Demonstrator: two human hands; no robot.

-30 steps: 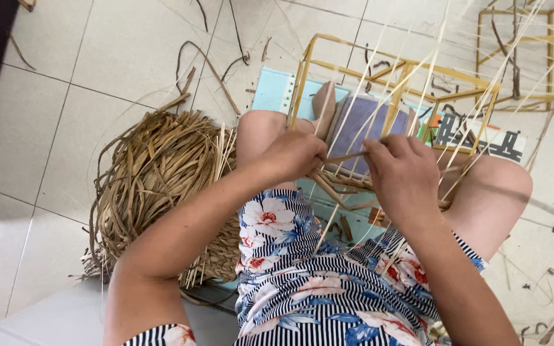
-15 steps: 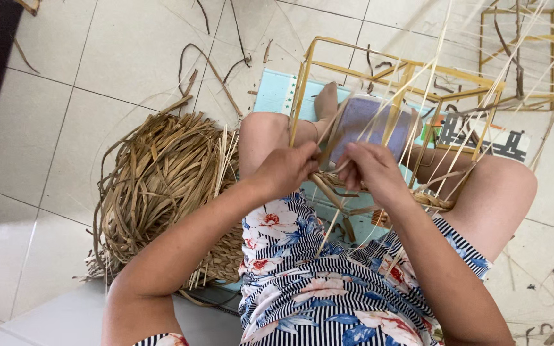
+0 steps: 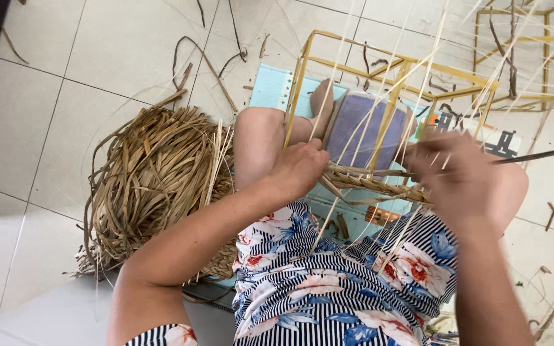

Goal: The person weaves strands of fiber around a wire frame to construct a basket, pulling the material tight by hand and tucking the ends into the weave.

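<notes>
The frame of canes [image 3: 379, 83] stands on the person's lap, with a block [image 3: 360, 128] inside it and the woven band [image 3: 373, 182] along its near edge. The left hand [image 3: 299, 168] rests on the left end of this band, and the right hand [image 3: 460, 176] is at its right end. The bundle of strips [image 3: 155, 186] lies on the floor [image 3: 97, 57] to the left of the knee, and a second frame [image 3: 527, 57] stands behind, far right.

Upright strips [image 3: 379, 115] and frame [image 3: 392, 64] crowd the hands [image 3: 299, 168].
</notes>
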